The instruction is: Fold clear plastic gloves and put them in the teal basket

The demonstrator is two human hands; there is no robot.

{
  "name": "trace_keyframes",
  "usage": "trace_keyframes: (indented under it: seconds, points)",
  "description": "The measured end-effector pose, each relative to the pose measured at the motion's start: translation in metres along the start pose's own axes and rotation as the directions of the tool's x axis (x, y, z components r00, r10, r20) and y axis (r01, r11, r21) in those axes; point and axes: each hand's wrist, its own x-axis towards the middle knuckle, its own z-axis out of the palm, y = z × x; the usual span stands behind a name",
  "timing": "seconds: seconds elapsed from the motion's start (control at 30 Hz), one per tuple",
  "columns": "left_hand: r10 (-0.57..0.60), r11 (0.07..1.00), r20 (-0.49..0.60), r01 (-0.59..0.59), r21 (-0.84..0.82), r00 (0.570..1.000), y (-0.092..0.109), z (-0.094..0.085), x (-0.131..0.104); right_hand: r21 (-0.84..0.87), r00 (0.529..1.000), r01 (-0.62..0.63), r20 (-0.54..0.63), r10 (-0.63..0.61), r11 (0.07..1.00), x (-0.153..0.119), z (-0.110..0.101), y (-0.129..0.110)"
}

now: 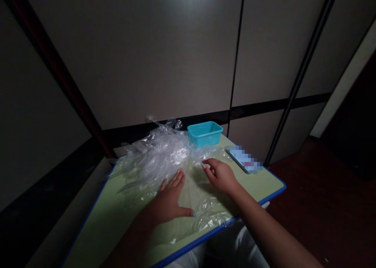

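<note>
The left hand [169, 202], its grip spread wide, lies palm-down over thin, clear plastic film [212, 218] on the pale green, blue-edged surface [102, 215]. The right hand [223, 177] has a narrow grip at the film's far part; whether it pinches any, I cannot tell. The step looks like smoothing the film, which calls for light, flat contact. A crumpled heap of transparent plastic [164, 152] sits beyond the left hand, near a turquoise rectangular plastic box [205, 138].

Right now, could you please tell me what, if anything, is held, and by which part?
The left hand lies spread on clear plastic, gripping nothing; whether the right hand pinches the plastic cannot be told.
</note>
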Motion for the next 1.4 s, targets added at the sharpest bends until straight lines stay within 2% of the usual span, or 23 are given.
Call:
trace_keyframes:
  seconds: [0.07,0.17,0.23,0.3,0.43,0.7,0.83,0.93,1.07,1.27,1.4]
  points:
    - [-0.022,1.000,0.003,0.022,0.008,1.000,-0.003,-0.002,-0.001,-0.015,0.993,0.109,0.053,-0.108,0.994,-0.014,-0.005,-0.016]
    - [-0.019,1.000,0.104,0.018,0.011,0.994,-0.003,-0.001,-0.003,0.034,0.940,0.214,0.265,-0.216,0.976,-0.036,0.000,-0.038]
    - [-0.025,1.000,0.162,0.025,0.004,0.987,0.000,0.001,-0.004,0.079,0.901,0.226,0.362,-0.239,0.971,-0.047,0.009,-0.046]
    - [-0.044,0.999,0.184,0.045,0.001,0.982,0.003,0.003,-0.003,0.078,0.887,0.202,0.407,-0.217,0.976,-0.052,0.019,-0.046]
    - [-0.063,0.998,0.191,0.062,0.009,0.980,0.004,0.006,-0.001,-0.009,0.908,0.132,0.403,-0.117,0.991,-0.055,0.026,-0.031]
    - [-0.073,0.997,0.197,0.074,0.004,0.978,0.006,0.004,0.001,-0.220,0.931,-0.083,0.331,0.154,0.972,-0.049,0.005,0.010]
    - [-0.068,0.998,0.188,0.069,0.002,0.980,0.006,0.003,0.000,-0.226,0.933,-0.117,0.309,0.186,0.967,-0.046,-0.001,0.021]
    - [-0.055,0.998,0.142,0.056,-0.003,0.988,0.003,0.002,0.000,-0.220,0.944,-0.141,0.264,0.198,0.965,-0.051,-0.004,0.013]
    - [0.006,1.000,0.006,-0.006,-0.012,1.000,-0.003,-0.001,-0.001,-0.182,0.967,-0.099,0.216,0.138,0.978,-0.067,-0.007,-0.003]
    - [0.012,1.000,0.091,-0.011,-0.016,0.996,-0.001,0.008,0.000,-0.122,0.956,-0.045,0.283,0.079,0.991,-0.092,-0.007,-0.021]
    - [-0.032,0.999,0.081,0.031,0.015,0.996,0.003,0.014,0.005,-0.014,0.936,0.071,0.346,-0.062,0.997,-0.095,0.006,-0.049]
